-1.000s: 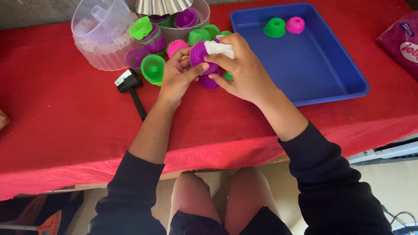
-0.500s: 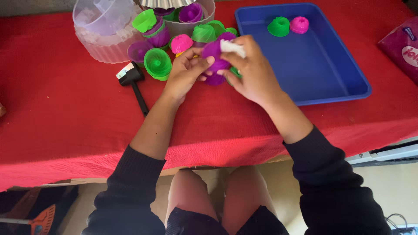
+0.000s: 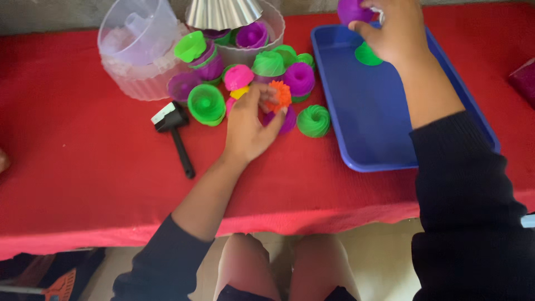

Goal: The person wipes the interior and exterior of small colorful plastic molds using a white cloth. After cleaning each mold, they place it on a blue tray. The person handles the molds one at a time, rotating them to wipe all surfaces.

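Red cloth covers the table (image 3: 83,184), its near edge running across the lower part of the frame above the person's knees. Just beyond that edge the left hand (image 3: 248,131) lies palm down at frame centre, its fingers (image 3: 261,95) pinched around a small orange spiky mould (image 3: 280,95) that sits among a loose cluster of cups: a green swirled mould (image 3: 314,121) just to the right, a green round mould (image 3: 206,103) to the left, a pink one (image 3: 238,77) and a purple fluted one (image 3: 299,78) just beyond. A black-handled brush (image 3: 175,131) lies apart at the left of the cluster. To the right a blue tray (image 3: 356,156) rests on the cloth. At the top right of the frame the right hand (image 3: 390,28) hangs over the tray's far end, fingers closed on a purple mould (image 3: 354,10), with a green mould (image 3: 368,56) lying in the tray right beneath it. At the upper left stand a clear plastic tub (image 3: 136,39) and a clear bowl (image 3: 273,28) with more moulds in it, under a silver fluted tin (image 3: 223,12). These cups look like thin silicone: very light, soft and squashy, somewhat grippy rather than slick, not breakable. A gentle pinch on the rim or across the sides should do; squeezing hard would likely fold them.
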